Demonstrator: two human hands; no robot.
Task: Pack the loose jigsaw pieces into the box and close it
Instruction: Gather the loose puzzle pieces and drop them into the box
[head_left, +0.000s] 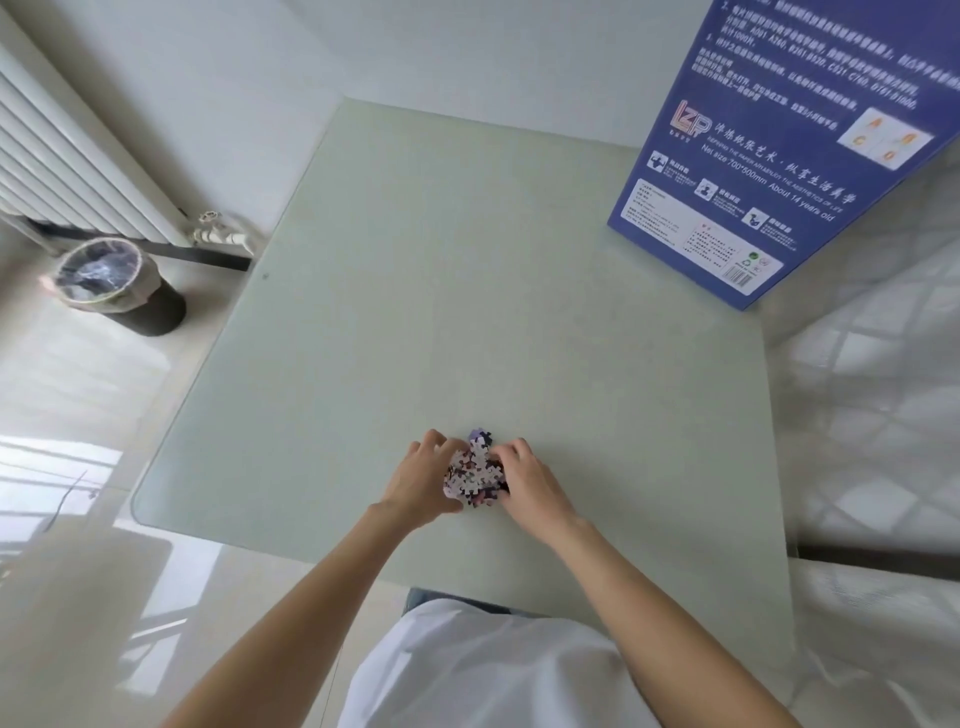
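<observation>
Clearly both hands are gathering: the left hand (423, 480) and right hand (524, 480) cup the pieces (475, 475) from either side, fingers curled round the heap, likely to lift it in one scoop without strays. The heap sits on the table (415, 286) near its front edge, just ahead of the person, its long axis running roughly away from them. The box (779, 156) stands well apart at the far right corner, printed face showing; whether it is open I cannot tell.

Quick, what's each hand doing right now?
Left hand: curled around the jigsaw pieces.
Right hand: curled around the same pile.
</observation>
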